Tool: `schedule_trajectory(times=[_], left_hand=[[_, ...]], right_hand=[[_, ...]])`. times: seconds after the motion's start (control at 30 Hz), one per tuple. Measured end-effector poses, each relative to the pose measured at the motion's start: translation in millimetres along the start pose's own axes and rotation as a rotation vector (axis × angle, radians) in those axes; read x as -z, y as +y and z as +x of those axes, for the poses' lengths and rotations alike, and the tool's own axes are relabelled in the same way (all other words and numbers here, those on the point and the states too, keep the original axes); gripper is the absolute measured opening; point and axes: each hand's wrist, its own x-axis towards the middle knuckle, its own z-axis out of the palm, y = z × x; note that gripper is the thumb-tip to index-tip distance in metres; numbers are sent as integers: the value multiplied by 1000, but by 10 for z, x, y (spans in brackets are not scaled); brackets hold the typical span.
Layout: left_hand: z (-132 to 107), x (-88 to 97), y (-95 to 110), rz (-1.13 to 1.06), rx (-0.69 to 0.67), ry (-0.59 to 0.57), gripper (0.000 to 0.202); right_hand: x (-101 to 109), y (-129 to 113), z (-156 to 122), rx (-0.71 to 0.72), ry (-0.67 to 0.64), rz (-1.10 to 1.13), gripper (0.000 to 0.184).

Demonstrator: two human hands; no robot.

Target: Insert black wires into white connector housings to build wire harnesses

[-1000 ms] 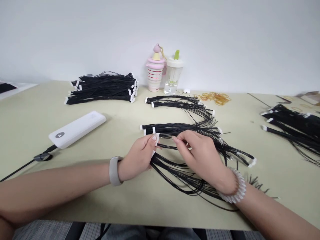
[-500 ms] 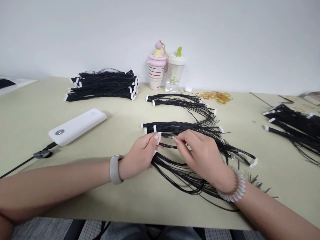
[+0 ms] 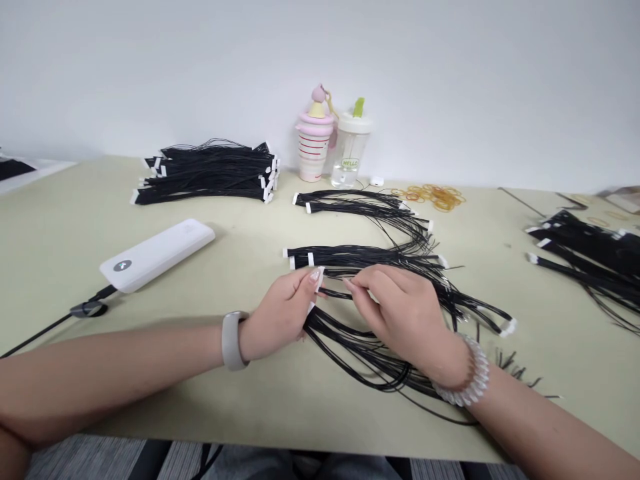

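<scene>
My left hand (image 3: 280, 315) pinches a bunch of thin black wires at their white connector ends (image 3: 317, 280). My right hand (image 3: 403, 313) has its fingertips among the same black wires (image 3: 360, 347), a short way to the right of my left hand. Its exact grip is partly hidden by the fingers. Just beyond my hands lies a loose wire bundle with white connectors (image 3: 340, 257), and its strands pass under my right hand. A further bundle (image 3: 360, 203) curves across the table behind it.
A stacked pile of wire bundles (image 3: 205, 175) lies back left, and another pile (image 3: 585, 257) lies at the right. A white power bank (image 3: 156, 255) with a black cable sits left. A pink-and-white cup (image 3: 315, 137), a clear bottle (image 3: 351, 150) and loose rubber bands (image 3: 430, 197) stand at the back.
My hands hold nearly the same position on the wires. The whole view has shifted slightly, with only a small head movement visible.
</scene>
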Motion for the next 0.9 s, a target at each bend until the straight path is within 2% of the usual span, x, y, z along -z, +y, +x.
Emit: schedule_trajectory(times=[0.17,0.37,0.57,0.73,0.83,0.9], left_hand=[[6,1,-6,-2,-1,2,39],[-4,-6,-9,-58,23,5,37],[-13,5,37,52,-24,-60,39],[-19,1,79,98,-23,-66,41],[-16,1,80,66,-12,-73,40],[-12,2,77,22,2,-65,40]], right_hand=[[-6,8,12,16,-22,8,10],[3,40,26,77,-113,-59,15],[17,0,-11,111,-162,-163,14],[-6,6,60,196,-161,-205,11],[140,-31,77,174,-113,-176,8],[337,-104,-71,109,-16,-95,9]])
